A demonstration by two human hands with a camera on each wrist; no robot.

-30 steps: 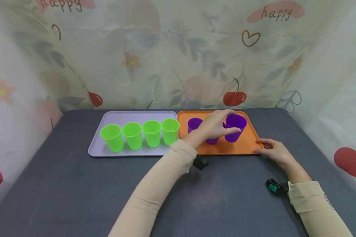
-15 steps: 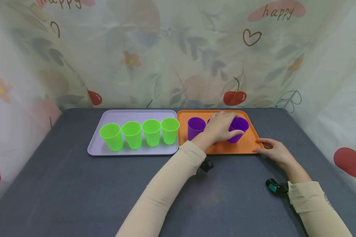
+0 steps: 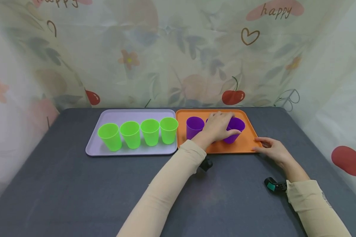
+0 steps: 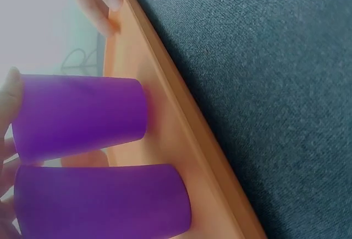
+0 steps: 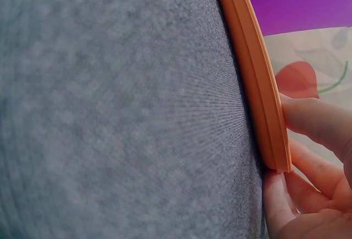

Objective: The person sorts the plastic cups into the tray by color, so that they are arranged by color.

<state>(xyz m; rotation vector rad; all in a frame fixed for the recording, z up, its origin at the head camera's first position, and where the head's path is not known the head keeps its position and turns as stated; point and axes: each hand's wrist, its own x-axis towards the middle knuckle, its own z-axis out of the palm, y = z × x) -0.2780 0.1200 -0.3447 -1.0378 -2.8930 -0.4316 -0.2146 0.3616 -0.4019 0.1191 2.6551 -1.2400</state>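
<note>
Three purple cups stand on the orange tray. My left hand reaches over them and grips the rim of the right purple cup, with the thumb at its near side. In the left wrist view that cup has its base at the tray, and the middle purple cup is close beside it. From the head, my left hand mostly hides the middle cup. The left purple cup stands apart. My right hand holds the tray's near right corner, thumb on the rim.
A lavender tray adjoins the orange one on the left and bears several green cups in a row. Both trays lie on a dark grey table. A patterned curtain hangs behind and at both sides.
My left hand has shifted slightly right and nearer with the right purple cup, which now sits a little lower. More of the left purple cup shows. My right hand stays on the tray corner.
</note>
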